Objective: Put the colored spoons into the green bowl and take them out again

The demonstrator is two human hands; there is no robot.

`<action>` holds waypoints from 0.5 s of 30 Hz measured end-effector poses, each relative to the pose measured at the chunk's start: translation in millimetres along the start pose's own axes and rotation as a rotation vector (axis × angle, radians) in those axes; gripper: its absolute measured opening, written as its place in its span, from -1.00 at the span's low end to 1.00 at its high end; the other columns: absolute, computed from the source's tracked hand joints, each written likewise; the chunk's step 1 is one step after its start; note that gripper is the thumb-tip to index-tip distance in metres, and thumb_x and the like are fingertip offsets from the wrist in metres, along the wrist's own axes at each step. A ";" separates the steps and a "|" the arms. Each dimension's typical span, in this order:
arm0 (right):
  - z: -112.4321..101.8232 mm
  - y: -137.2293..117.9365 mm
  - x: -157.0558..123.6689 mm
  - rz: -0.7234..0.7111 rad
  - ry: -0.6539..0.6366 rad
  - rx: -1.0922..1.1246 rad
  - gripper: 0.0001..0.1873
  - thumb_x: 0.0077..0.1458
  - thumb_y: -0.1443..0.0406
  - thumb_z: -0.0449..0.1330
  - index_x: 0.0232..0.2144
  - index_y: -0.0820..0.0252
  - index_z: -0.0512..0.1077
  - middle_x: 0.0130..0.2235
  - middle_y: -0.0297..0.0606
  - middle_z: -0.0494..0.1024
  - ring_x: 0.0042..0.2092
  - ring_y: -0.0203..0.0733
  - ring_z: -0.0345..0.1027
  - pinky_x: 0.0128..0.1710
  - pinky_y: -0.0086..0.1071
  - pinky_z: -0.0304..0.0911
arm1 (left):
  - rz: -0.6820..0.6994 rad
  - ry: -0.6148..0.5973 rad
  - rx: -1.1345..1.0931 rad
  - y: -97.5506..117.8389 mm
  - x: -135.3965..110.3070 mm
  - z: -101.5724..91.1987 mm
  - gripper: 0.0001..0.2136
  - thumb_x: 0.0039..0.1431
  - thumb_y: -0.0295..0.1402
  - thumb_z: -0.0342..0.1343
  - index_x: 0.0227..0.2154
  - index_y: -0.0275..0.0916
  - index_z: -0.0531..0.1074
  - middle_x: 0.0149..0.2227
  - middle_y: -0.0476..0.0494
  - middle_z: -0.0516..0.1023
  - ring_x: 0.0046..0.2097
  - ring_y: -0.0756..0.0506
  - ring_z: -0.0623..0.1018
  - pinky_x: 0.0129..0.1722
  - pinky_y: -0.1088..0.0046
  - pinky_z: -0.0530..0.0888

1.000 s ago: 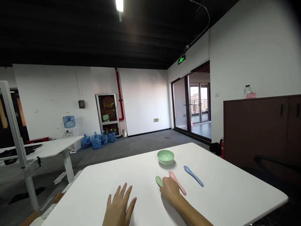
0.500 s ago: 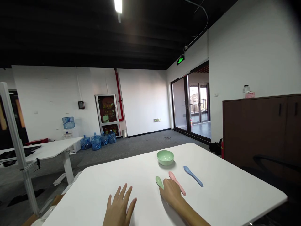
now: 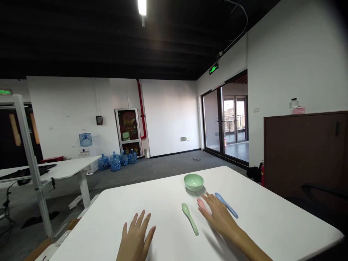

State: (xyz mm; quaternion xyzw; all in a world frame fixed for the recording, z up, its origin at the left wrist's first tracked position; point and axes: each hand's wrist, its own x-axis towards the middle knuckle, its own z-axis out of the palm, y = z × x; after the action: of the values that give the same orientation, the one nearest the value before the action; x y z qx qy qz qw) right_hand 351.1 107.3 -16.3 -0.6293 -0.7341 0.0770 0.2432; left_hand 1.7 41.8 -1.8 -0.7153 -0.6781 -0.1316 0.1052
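Note:
My right hand point(image 3: 217, 215) hovers with fingers apart over the pink spoon point(image 3: 202, 205), hiding most of its handle. Whether a fingertip touches that spoon I cannot tell. To the left of this hand lies a green spoon point(image 3: 190, 219), bowl end away from me. A blue spoon point(image 3: 227, 205) is just beyond the hand on its right, slanting the same way. Behind the spoons a light green bowl point(image 3: 193, 182) stands upright. My left hand point(image 3: 135, 235) is at the left, fingers spread, holding nothing, low over the tabletop.
The white table point(image 3: 114, 204) has rounded corners. At the left stand a metal post point(image 3: 34, 163) and another white table point(image 3: 73, 166). Blue water jugs point(image 3: 115, 162) sit on the floor behind. A dark brown cabinet point(image 3: 301, 152) is at the right.
My right hand has let go of the green spoon, which now lies on the table, and moved right over the pink spoon with fingers opened. My left hand stays spread.

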 end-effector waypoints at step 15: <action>-0.7 25.6 -5.8 0.046 0.010 -0.047 -0.21 0.34 -0.17 -0.11 0.42 0.09 0.25 0.49 -0.12 0.13 0.53 0.10 -0.15 0.45 0.05 -0.04 | -0.043 -0.024 0.026 0.9 -4.6 -4.6 -0.52 0.42 -0.19 -0.14 0.32 -0.04 0.36 0.43 -0.16 0.31 0.45 -0.34 0.27 0.35 -0.18 0.31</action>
State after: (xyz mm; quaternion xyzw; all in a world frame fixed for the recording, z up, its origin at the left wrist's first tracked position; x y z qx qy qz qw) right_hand 374.7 106.7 -27.9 -0.6520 -0.7197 0.0620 0.2303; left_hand 2.2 35.9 1.0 -0.7008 -0.6961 -0.1166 0.1035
